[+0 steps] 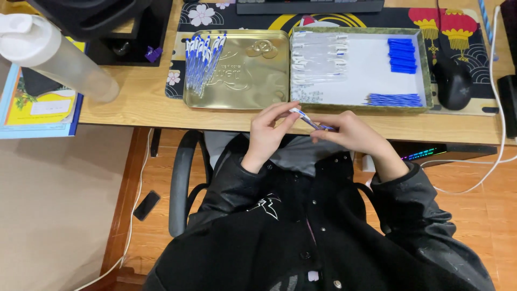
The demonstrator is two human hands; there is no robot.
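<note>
Both hands meet just in front of the desk edge on one slim blue and white pen (308,119). My left hand (267,132) pinches its left end and my right hand (353,134) grips its right end. Beyond them lies a gold tin lid (253,81) with a bundle of finished blue and white pens (202,60) along its left side. To its right a white-lined tray (371,70) holds clear pen barrels (319,59), blue caps (402,55) and thin blue refills (394,99).
A black mouse (453,82) sits right of the tray on a patterned desk mat. A translucent bottle (56,54) and books (37,105) are at the left. A keyboard edge (309,6) is at the top. A chair armrest (180,180) and a phone (146,205) on the floor show below.
</note>
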